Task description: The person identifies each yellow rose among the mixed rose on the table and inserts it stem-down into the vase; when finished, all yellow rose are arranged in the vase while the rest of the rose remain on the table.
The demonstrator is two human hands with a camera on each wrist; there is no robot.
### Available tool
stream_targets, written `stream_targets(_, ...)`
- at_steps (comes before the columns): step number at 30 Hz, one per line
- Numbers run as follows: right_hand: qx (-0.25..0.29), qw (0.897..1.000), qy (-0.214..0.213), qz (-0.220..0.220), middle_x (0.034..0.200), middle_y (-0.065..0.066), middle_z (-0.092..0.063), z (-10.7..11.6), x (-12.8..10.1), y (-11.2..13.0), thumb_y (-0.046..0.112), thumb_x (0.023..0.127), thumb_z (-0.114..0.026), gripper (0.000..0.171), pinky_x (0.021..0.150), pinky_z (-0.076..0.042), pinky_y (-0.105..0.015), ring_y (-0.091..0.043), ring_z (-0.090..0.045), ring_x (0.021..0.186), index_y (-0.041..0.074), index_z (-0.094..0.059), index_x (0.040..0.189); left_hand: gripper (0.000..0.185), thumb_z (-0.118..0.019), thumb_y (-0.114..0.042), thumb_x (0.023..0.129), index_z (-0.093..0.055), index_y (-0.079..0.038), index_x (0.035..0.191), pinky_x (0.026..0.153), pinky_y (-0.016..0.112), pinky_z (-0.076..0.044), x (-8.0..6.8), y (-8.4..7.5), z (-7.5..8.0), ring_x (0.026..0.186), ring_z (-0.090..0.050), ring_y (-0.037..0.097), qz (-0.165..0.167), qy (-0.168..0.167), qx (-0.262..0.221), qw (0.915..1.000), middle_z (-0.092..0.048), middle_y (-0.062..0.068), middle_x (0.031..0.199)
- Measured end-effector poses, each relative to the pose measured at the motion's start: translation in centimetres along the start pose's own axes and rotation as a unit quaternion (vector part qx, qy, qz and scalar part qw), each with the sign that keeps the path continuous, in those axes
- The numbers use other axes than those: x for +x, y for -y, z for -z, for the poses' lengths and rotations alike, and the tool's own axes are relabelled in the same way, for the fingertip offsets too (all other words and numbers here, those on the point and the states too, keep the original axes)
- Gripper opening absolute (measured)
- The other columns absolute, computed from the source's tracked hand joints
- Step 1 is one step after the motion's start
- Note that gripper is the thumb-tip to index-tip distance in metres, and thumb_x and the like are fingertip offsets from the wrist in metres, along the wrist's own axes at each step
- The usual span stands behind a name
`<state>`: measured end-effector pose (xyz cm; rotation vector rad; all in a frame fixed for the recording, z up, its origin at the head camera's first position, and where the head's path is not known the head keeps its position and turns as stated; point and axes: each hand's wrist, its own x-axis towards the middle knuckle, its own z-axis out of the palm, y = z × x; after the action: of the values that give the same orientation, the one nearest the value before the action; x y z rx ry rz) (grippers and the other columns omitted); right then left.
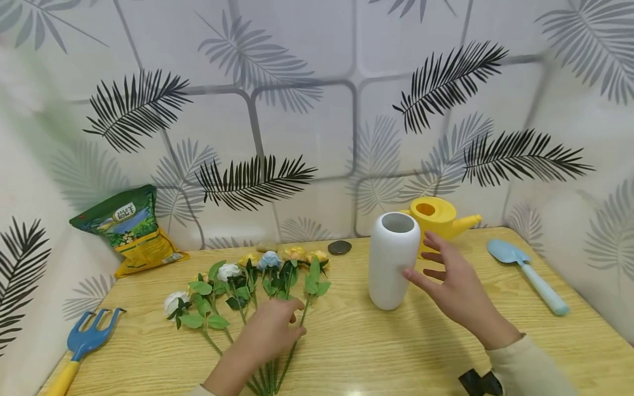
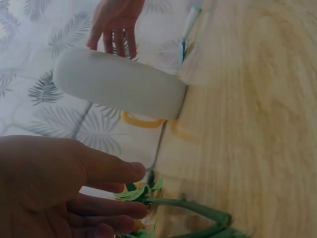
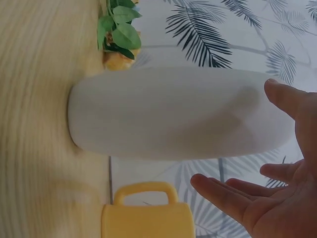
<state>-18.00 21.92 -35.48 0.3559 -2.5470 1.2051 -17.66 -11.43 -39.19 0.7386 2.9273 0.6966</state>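
A tall white vase (image 1: 391, 269) stands upright on the wooden table, its round mouth facing up. Beside its right side is my right hand (image 1: 458, 286), thumb and fingers spread apart; in the right wrist view the thumb tip overlaps the vase near its top. Several artificial flowers lie fanned out left of the vase, with white, blue and yellow blooms, among them a blue rose (image 1: 269, 260) and a white rose (image 1: 229, 271). Over their green stems (image 1: 272, 377) hovers my left hand (image 1: 269, 333), its fingers loosely bent. In the left wrist view a gap shows between thumb and fingers.
Behind the vase sits a yellow watering can (image 1: 448, 220). A pale blue trowel (image 1: 542, 289) lies at the right, a blue hand fork (image 1: 89, 341) at the left. A green and yellow bag (image 1: 136, 231) leans against the back wall, and a dark stone (image 1: 339, 247) lies near the back edge.
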Motion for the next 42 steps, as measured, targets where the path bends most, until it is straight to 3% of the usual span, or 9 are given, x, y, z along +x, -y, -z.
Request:
stream_targets(5,0.015,1.000,-0.010,0.006,0.148,-0.022,-0.049,-0.8,0.0,-0.1,0.023,0.092,-0.076,0.078,0.092,-0.057,-0.054,-0.044,-0.057,0.125,0.005,-0.032,0.155,0.039,-0.082,-0.012,0.082,-0.070,-0.002,0.118,0.057,0.026,-0.050,0.2,-0.3,-0.6,0.063,-0.059,0.009,0.009,0.027,0.004,0.9996,-0.067,0.000,0.075)
stream_targets(11,0.021,1.000,-0.008,0.015,0.145,-0.022,-0.052,-1.4,-0.1,0.0,0.022,0.093,-0.074,0.077,0.093,-0.057,-0.054,-0.042,-0.059,0.124,0.006,-0.032,0.156,0.038,-0.083,-0.007,0.080,-0.071,-0.001,0.115,0.057,0.025,-0.047,0.3,-0.1,-1.3,0.054,-0.049,0.004,-0.004,0.017,0.026,0.9995,-0.056,-0.007,0.061)
stream_targets(18,0.018,1.000,-0.008,0.015,0.142,-0.023,-0.054,-1.5,-0.2,0.1,0.022,0.094,-0.074,0.077,0.093,-0.057,-0.052,-0.041,-0.060,0.123,0.006,-0.031,0.156,0.034,-0.079,0.001,0.080,-0.070,0.000,0.112,0.055,0.025,-0.044,0.4,0.2,-1.8,0.054,-0.050,0.006,0.007,0.017,0.029,0.9994,-0.056,-0.006,0.061)
stream_targets(22,0.015,1.000,-0.011,0.017,0.141,-0.023,-0.055,-1.6,-0.1,0.0,0.022,0.094,-0.074,0.077,0.092,-0.057,-0.053,-0.041,-0.060,0.122,0.006,-0.031,0.155,0.032,-0.077,0.004,0.080,-0.070,0.001,0.110,0.051,0.024,-0.041,0.4,0.3,-2.0,0.052,-0.048,0.007,0.019,0.009,0.005,0.9998,-0.055,-0.005,0.059)
stream_targets(30,0.018,1.000,-0.008,0.013,0.142,-0.024,-0.054,-1.5,-0.3,0.2,0.021,0.095,-0.073,0.077,0.093,-0.057,-0.052,-0.041,-0.060,0.123,0.006,-0.029,0.156,0.038,-0.080,0.002,0.079,-0.069,0.004,0.116,0.053,0.026,-0.049,0.4,0.5,-2.2,0.054,-0.054,0.008,0.059,0.007,-0.043,0.9973,-0.062,-0.003,0.064)
stream_targets(35,0.019,1.000,-0.001,0.008,0.144,-0.023,-0.053,-1.5,-0.3,0.3,0.023,0.096,-0.071,0.077,0.094,-0.057,-0.051,-0.041,-0.059,0.125,0.006,-0.028,0.157,0.039,-0.079,0.001,0.080,-0.068,0.004,0.117,0.052,0.026,-0.048,0.4,0.7,-2.3,0.054,-0.054,0.009,0.079,0.005,-0.065,0.9948,-0.062,-0.002,0.067)
stream_targets(42,0.019,1.000,-0.002,0.007,0.144,-0.023,-0.053,-1.4,-0.3,0.3,0.023,0.096,-0.071,0.076,0.094,-0.057,-0.050,-0.040,-0.059,0.124,0.007,-0.029,0.157,0.037,-0.079,0.002,0.079,-0.069,0.004,0.114,0.050,0.025,-0.046,0.4,1.0,-2.4,0.054,-0.054,0.009,0.082,-0.017,-0.094,0.9921,-0.062,-0.002,0.066)
